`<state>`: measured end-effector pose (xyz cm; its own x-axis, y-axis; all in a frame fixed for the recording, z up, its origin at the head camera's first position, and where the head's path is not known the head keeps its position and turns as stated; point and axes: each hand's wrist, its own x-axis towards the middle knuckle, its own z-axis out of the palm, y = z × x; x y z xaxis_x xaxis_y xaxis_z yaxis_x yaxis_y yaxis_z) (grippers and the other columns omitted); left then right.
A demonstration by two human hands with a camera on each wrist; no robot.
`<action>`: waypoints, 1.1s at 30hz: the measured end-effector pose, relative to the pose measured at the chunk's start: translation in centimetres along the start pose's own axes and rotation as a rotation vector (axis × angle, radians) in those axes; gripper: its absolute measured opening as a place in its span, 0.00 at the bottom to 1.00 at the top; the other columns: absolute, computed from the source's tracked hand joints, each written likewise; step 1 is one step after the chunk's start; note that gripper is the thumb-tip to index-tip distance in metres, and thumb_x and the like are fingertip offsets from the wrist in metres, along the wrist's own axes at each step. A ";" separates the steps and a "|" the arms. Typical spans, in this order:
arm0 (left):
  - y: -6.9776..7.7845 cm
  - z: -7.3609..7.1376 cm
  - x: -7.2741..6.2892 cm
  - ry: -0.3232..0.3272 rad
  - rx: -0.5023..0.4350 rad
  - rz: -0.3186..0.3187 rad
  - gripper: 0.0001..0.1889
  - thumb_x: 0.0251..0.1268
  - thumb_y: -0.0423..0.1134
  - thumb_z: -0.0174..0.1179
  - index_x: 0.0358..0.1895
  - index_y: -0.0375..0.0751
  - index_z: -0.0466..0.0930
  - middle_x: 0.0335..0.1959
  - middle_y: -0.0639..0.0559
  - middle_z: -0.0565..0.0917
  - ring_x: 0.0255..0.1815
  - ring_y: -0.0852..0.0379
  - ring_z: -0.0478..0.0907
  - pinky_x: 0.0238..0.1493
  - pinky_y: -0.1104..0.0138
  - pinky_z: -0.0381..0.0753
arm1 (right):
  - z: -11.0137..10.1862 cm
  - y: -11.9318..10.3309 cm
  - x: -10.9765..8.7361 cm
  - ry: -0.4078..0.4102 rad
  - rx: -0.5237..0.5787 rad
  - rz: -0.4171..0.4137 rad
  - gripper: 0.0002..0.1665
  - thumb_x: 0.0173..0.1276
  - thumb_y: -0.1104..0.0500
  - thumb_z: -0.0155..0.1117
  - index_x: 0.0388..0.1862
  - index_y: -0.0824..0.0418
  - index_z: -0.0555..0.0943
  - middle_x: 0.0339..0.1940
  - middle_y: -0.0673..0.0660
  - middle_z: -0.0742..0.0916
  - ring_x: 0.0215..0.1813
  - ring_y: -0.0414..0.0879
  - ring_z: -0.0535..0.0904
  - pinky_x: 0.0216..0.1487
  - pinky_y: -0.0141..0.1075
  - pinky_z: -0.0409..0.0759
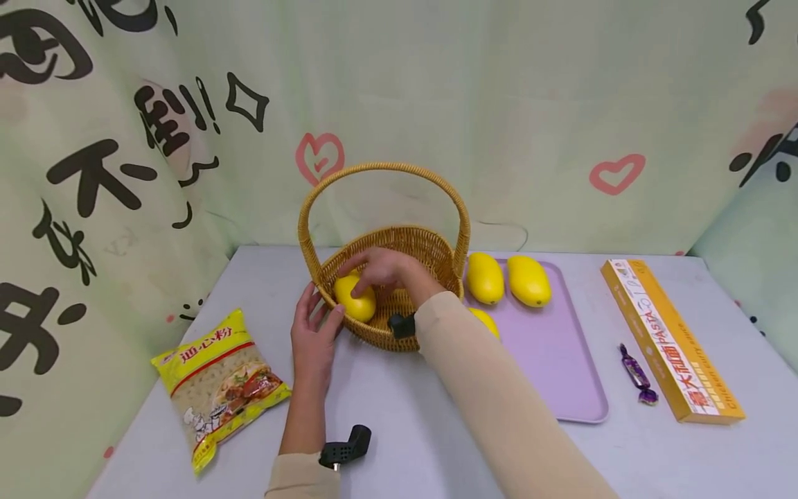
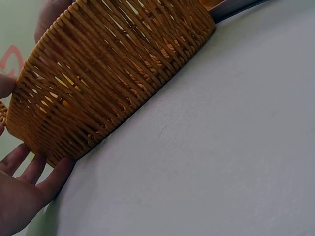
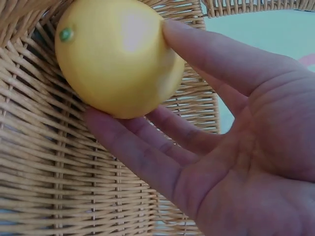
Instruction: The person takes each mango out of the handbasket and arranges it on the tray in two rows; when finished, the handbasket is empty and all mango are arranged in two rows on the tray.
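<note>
Inside a brown wicker basket (image 1: 408, 239) with a tall arched handle, my right hand (image 1: 383, 269) holds a yellow mango (image 1: 355, 298) near the left wall. The right wrist view shows the thumb on one side of this mango (image 3: 115, 59) and the fingers (image 3: 140, 152) against the other, with a small green stem tip facing out. My left hand (image 1: 314, 336) grips the basket's left end from outside, thumb up at the rim. From the left wrist, its fingers (image 2: 54, 182) spread low against the weave, close to the table.
A lilac tray (image 1: 555, 367) right of the basket bears yellow mangoes (image 1: 528, 281), one partly behind my right sleeve. Farther right lie a purple-wrapped candy (image 1: 637, 374) and a long orange pasta box (image 1: 673, 339). A yellow pasta bag (image 1: 221, 388) lies left. A printed curtain (image 1: 386, 83) hangs behind.
</note>
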<state>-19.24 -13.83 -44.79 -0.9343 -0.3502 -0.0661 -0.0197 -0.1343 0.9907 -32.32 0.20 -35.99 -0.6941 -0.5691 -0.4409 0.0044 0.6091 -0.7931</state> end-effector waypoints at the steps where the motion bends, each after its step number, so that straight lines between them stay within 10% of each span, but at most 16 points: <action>1: 0.0 -0.1 0.0 0.001 0.000 0.002 0.37 0.74 0.40 0.64 0.81 0.62 0.58 0.80 0.52 0.65 0.78 0.51 0.66 0.73 0.57 0.75 | -0.1 0.1 0.1 0.001 0.004 -0.002 0.29 0.68 0.65 0.70 0.67 0.51 0.82 0.73 0.58 0.75 0.65 0.56 0.75 0.58 0.54 0.87; 33: 0.1 0.2 -0.3 0.006 0.012 0.001 0.38 0.74 0.40 0.63 0.82 0.61 0.57 0.81 0.51 0.63 0.79 0.50 0.65 0.75 0.55 0.74 | -2.8 -0.6 -7.4 0.138 0.248 -0.106 0.30 0.69 0.62 0.71 0.69 0.48 0.80 0.76 0.61 0.71 0.73 0.56 0.72 0.54 0.51 0.89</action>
<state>-19.00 -13.52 -44.66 -0.9324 -0.3555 -0.0660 -0.0232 -0.1234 0.9921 -29.18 5.60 -31.10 -0.7912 -0.5315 -0.3026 0.0908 0.3872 -0.9175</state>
